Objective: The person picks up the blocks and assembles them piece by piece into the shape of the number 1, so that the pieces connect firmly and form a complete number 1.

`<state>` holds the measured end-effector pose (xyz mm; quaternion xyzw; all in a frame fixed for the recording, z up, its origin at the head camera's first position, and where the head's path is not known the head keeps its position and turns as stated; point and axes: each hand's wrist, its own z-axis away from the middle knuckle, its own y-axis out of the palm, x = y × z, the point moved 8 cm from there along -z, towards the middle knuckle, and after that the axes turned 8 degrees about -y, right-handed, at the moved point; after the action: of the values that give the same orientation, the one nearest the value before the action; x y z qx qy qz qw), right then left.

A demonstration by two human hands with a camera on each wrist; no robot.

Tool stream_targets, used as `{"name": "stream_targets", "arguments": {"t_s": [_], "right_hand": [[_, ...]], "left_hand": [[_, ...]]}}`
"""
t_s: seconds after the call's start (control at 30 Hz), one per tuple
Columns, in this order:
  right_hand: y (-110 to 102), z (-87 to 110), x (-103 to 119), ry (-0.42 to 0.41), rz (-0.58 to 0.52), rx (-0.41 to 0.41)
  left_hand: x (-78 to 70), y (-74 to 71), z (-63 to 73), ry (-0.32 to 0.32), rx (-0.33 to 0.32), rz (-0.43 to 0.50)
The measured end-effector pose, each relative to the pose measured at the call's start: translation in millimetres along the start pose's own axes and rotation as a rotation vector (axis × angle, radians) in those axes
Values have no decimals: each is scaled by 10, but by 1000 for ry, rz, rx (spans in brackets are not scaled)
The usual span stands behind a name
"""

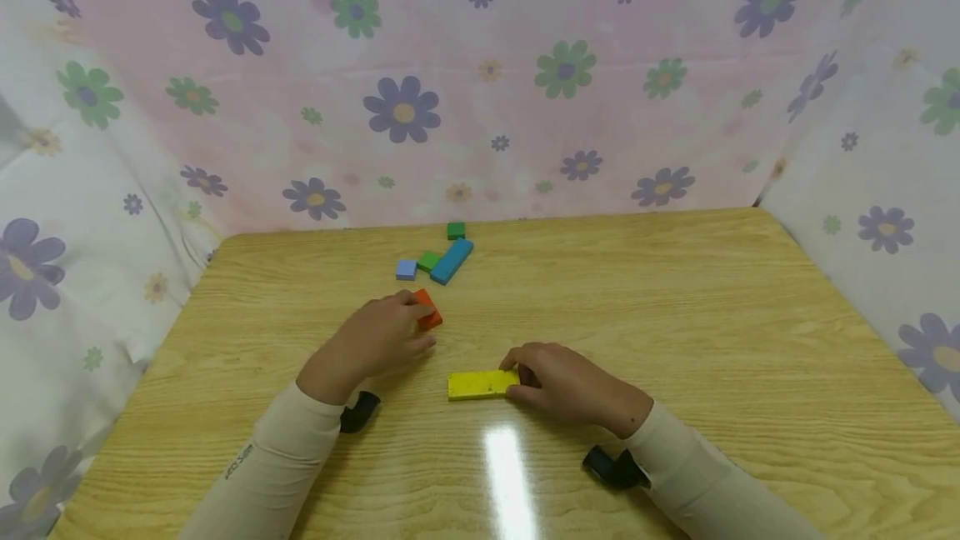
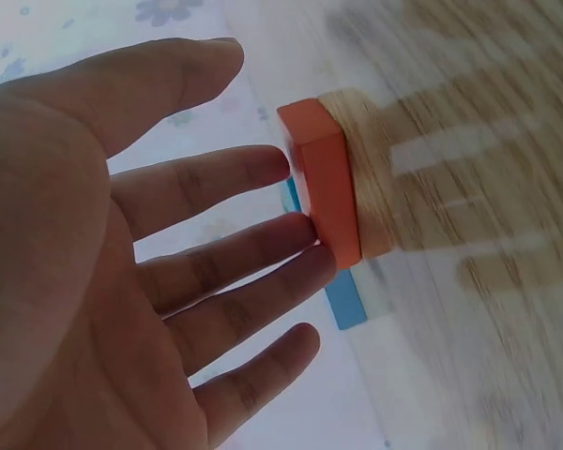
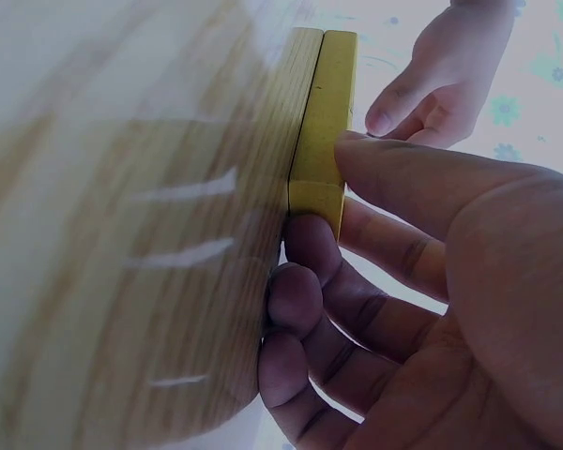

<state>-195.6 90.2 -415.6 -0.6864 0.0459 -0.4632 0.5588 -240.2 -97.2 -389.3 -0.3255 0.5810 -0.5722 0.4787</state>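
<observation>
Orange block (image 2: 327,192) sits near the blue block (image 1: 452,261)

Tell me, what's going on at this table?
A person is handling two things at once on the table. The left grip touches an orange block, while the right grip pinches one end of a yellow block. Beyond them lie a blue block, a lavender block and two green blocks.

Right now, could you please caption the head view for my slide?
Left hand touches a red-orange block while right hand grips a yellow block.
</observation>
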Motion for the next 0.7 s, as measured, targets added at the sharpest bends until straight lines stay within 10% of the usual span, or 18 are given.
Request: {"name": "stream_targets", "arguments": {"t_s": [0.7], "right_hand": [[-10, -17, 5, 1, -12, 8]], "left_hand": [[-327, 74, 68, 95, 7, -69]]}}
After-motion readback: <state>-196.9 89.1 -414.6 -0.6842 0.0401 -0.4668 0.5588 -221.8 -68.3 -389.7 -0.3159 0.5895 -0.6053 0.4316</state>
